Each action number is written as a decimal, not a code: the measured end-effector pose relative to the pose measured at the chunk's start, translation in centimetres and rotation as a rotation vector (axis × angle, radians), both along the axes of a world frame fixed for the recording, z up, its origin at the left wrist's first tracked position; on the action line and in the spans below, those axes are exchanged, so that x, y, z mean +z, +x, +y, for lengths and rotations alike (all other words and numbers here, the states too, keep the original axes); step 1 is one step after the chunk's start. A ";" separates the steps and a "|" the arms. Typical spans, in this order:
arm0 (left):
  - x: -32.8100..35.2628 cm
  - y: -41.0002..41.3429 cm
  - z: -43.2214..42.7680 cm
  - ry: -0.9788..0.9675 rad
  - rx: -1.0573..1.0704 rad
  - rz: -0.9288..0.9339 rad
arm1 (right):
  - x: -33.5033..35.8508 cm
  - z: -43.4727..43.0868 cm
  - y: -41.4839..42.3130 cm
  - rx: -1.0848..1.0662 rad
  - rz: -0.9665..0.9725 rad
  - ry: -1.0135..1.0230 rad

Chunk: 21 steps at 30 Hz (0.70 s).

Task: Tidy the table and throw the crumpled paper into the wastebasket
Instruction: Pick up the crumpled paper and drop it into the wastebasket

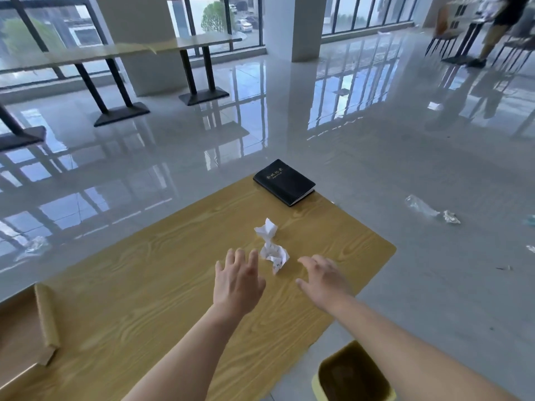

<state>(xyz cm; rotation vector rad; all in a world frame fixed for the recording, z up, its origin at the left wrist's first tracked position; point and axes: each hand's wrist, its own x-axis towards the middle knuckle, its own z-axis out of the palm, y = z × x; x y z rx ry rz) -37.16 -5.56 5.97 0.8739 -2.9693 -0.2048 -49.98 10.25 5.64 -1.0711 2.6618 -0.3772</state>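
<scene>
Two crumpled white paper balls lie on the yellow wood-grain table [162, 285]: one [274, 256] between my hands, another [267, 229] just beyond it. My left hand [237, 280] hovers open just left of the nearer ball, fingers spread. My right hand [322, 276] is open to its right, palm down. Neither hand touches paper. A black notebook [283, 182] rests at the table's far corner. A yellow-rimmed wastebasket [351, 374] stands on the floor below the table's right edge, partly hidden by my right forearm.
Brown rolled paper [46, 319] lies on the table's left end. Plastic wrap and crumpled litter [434, 211] sit on the glossy floor to the right. Other tables [115, 50] stand at the back left, chairs and a standing person [498, 27] at the back right.
</scene>
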 end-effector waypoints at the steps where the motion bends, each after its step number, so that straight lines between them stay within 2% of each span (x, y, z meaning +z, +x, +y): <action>1: -0.1 0.1 -1.0 0.004 -0.006 0.002 | -0.2 -0.8 0.2 -0.006 -0.011 0.006; 9: -1.7 -0.1 -6.6 0.028 -0.097 0.006 | -0.9 -5.8 1.2 -0.012 -0.019 0.050; 21: -3.0 -5.5 -9.4 0.031 -0.175 0.003 | -4.2 -10.1 -2.1 0.011 -0.082 0.069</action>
